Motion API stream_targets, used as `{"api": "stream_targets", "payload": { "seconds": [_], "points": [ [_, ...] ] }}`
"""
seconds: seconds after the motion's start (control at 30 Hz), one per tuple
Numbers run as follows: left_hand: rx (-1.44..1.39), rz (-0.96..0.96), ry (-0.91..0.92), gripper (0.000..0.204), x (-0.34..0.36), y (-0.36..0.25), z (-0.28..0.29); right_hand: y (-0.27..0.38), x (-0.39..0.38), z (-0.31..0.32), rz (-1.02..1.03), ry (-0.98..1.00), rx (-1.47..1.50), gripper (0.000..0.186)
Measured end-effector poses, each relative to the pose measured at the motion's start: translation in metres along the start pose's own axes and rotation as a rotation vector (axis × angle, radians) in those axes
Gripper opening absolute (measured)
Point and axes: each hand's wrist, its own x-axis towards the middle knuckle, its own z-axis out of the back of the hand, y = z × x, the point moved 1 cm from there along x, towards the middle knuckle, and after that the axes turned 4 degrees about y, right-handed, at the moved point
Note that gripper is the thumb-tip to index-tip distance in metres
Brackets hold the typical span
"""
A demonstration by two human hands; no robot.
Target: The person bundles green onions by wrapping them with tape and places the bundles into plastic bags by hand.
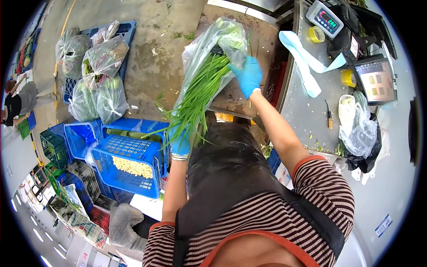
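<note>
A clear plastic bag [231,33] in front of me holds a thick bunch of long, thin green stalks [204,80], like scallions or chives. Their loose tips spill out of the bag toward my left side. My left hand [180,147], in a blue glove, is under those tips; leaves cover its fingers, so its grip cannot be told. Against the bag's right side rests my right hand [247,76], also blue-gloved, with thumb and fingers apart. Bag and stalks lie over a brown, worn work surface [262,42] and extend past its left edge.
At right, a metal table [307,118] carries a digital scale [324,18], tape rolls [316,34], a knife [329,115] and a screen [377,82]. Blue crates [126,153] stand at left. Filled bags [104,55] sit on a blue pallet [129,33]. Another person [26,98] is far left.
</note>
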Motion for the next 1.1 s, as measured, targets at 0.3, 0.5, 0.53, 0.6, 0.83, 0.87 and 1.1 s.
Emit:
{"api": "stream_targets", "payload": {
  "seconds": [0.3, 0.5, 0.53, 0.6, 0.83, 0.87, 1.1],
  "points": [
    [-0.824, 0.009, -0.241, 0.031, 0.045, -0.004, 0.045, -0.043, 0.128, 0.002, -0.095, 0.186, 1.554, 0.019],
    [0.317, -0.458, -0.188, 0.025, 0.072, -0.194, 0.116, -0.054, 0.148, 0.176, 0.197, 0.389, 1.741, 0.023],
    [-0.387, -0.471, 0.09, 0.024, 0.07, -0.21, 0.14, -0.03, 0.135, 0.194, 0.199, 0.255, 1.74, 0.022],
    [-1.005, -0.387, 0.2, 0.022, 0.056, -0.241, 0.173, 0.027, 0.09, 0.239, 0.141, 0.02, 1.659, 0.022],
    [-0.115, 0.104, 0.103, 0.025, 0.099, -0.155, 0.185, 0.015, 0.053, 0.201, 0.01, 0.447, 1.446, 0.034],
    [-0.109, 0.104, 0.108, 0.025, 0.101, -0.142, 0.182, 0.002, 0.046, 0.18, -0.107, 0.513, 1.397, 0.033],
    [-0.121, 0.094, -0.069, 0.017, 0.069, -0.167, 0.134, -0.022, 0.002, 0.19, 0.055, 0.627, 1.924, 0.044]
  ]
}}
